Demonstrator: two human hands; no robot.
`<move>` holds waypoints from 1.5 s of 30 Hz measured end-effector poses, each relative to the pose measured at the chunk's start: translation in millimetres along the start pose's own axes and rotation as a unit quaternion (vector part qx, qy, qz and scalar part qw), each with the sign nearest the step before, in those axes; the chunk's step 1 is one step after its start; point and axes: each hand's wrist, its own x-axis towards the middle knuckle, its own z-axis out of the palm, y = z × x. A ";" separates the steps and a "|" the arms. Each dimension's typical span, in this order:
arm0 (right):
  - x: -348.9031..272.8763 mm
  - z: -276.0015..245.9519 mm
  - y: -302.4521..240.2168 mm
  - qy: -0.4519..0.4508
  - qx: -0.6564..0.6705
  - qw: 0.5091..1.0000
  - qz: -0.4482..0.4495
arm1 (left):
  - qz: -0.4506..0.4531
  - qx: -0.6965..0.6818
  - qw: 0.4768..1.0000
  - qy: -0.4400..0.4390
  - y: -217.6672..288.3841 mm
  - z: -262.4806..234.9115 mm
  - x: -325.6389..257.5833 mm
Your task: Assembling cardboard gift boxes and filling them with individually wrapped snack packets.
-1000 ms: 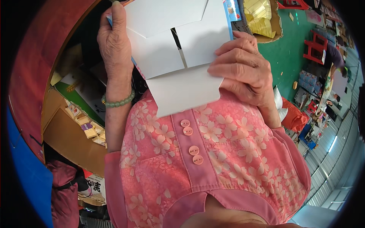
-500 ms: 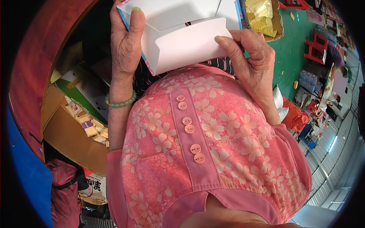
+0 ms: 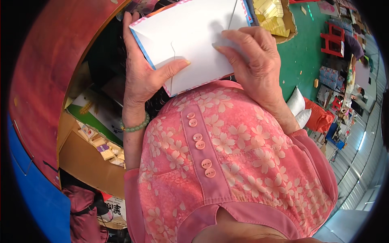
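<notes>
White inside, the box (image 3: 194,40) lay at the far middle, just beyond our pink shirt (image 3: 243,162). Our left hand (image 3: 145,77) pinched its left side, thumb pressed on the inside, fingers around the edge. Our right hand (image 3: 259,58) was over its right part, thumb and forefinger slightly apart; we could not tell whether they touched it. We judged the folding well along: the inside looked nearly flat, and perhaps only the thin curved line (image 3: 174,50) near our left thumb needed settling, though crease or gap was unclear. The far edge was cut off, the underside hidden.
</notes>
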 end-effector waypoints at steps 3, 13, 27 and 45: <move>-0.4 -3.2 -2.3 -0.036 -0.042 0.998 -0.007 | -0.020 0.024 0.999 0.029 4.9 6.2 -1.0; 8.0 -19.4 -19.3 -0.122 -0.040 0.992 0.015 | -0.041 -0.075 0.995 0.058 4.4 6.9 3.2; -0.4 -23.0 -10.2 -0.133 -0.031 0.991 0.011 | -0.086 -0.161 0.970 0.158 6.3 26.6 11.6; -7.5 -29.9 6.1 -0.204 -0.015 0.979 0.002 | -0.105 -0.149 0.973 0.139 10.3 40.5 13.7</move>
